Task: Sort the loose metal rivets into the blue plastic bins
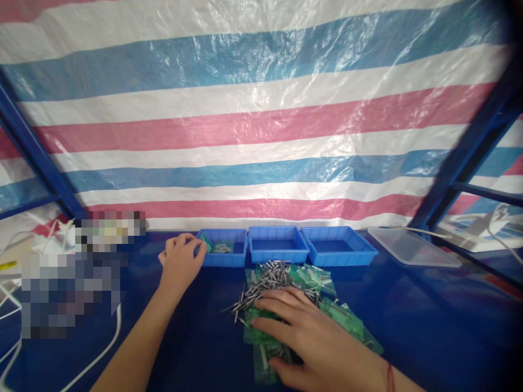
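My left hand (182, 261) is at the left end of the left blue bin (226, 261), its fingers bent over the bin's side wall and rim. In that bin lies a small clear-and-green plastic bag (223, 247) with metal pieces inside. My right hand (292, 321) lies palm down, fingers spread, over a heap of thin metal pins (267, 277) that look like blind rivets. Under and around this hand are several green-tinted plastic bags (347, 318), some with metal pieces showing through. What is beneath the right palm is hidden.
A middle blue bin (280, 256) and a right blue bin (343, 258) stand beside the left one on the blue table (196, 337). A translucent lid (412, 247) lies at the right. White cables (116, 326) run along the left, near blurred items. Striped sheeting (261, 130) hangs behind.
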`<move>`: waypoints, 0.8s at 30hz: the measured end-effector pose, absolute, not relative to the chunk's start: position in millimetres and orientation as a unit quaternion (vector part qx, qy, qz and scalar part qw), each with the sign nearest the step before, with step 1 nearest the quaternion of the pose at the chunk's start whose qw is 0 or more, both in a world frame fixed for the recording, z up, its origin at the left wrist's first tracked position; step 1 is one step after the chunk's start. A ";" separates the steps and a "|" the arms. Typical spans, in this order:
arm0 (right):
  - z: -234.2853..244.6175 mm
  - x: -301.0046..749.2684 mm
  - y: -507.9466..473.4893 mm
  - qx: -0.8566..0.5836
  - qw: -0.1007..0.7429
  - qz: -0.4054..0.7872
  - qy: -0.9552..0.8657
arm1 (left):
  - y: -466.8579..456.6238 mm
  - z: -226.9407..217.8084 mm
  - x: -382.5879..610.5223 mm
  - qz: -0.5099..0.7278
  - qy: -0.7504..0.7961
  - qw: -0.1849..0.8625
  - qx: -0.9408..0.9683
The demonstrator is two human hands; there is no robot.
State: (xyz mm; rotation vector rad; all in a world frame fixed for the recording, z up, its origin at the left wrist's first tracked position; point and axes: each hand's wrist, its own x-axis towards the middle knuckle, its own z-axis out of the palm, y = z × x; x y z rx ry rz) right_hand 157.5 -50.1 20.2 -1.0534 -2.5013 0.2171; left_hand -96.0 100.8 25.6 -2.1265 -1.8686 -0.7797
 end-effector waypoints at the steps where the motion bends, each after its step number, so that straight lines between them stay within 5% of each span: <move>1: 19.2 156.8 -50.1 -0.380 0.213 0.069 -0.897 | 98.1 26.0 -93.5 -0.277 -0.626 0.117 -0.719; 9: 9.9 153.1 -42.4 -0.357 0.281 -0.018 -0.891 | 64.2 36.9 -54.4 -0.380 -0.442 0.088 -0.808; 18: 4.0 152.6 -41.6 -0.405 0.355 -0.050 -0.841 | 20.0 40.1 -25.0 -0.245 -0.243 -0.160 -0.925; 24: 6.8 163.4 -41.4 -0.448 0.414 0.012 -0.792 | 20.2 39.9 -26.2 -0.257 -0.261 -0.198 -0.909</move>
